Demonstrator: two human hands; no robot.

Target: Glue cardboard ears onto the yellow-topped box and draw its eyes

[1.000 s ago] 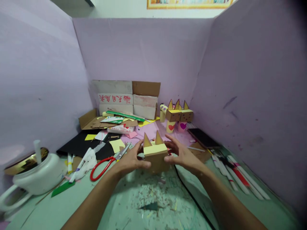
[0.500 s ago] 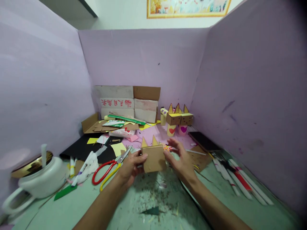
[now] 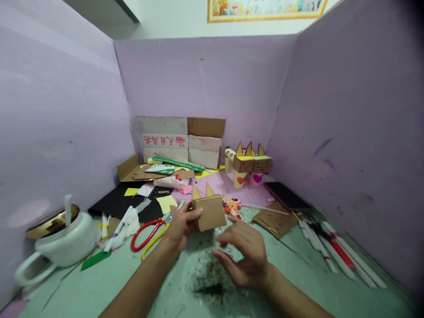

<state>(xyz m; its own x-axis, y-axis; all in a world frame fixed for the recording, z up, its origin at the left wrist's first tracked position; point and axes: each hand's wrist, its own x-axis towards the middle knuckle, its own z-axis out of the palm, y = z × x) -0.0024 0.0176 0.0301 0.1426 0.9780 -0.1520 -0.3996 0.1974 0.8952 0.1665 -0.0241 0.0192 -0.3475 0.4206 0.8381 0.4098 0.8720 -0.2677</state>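
Note:
My left hand [image 3: 179, 226] grips a small brown cardboard box [image 3: 209, 212] with two pointed ears on its far edge, lifted just above the green table [image 3: 99, 287] and tilted. My right hand [image 3: 243, 255] hovers below and to the right of the box, away from it, its fingers loosely curled with nothing visible in them. Red-and-yellow-handled scissors [image 3: 152, 229] lie just left of my left hand.
Purple boards wall in three sides. A white pot [image 3: 58, 245] stands at the left. Black paper [image 3: 119, 203], cardboard scraps and a white carton [image 3: 180, 141] lie at the back. Two finished eared boxes [image 3: 251, 163] stand on cups. A dark phone [image 3: 285, 194] and glue sticks [image 3: 334, 254] lie at the right.
My right hand has let go of the box and dropped back toward me. My left hand alone holds the box, now tilted with its brown side up.

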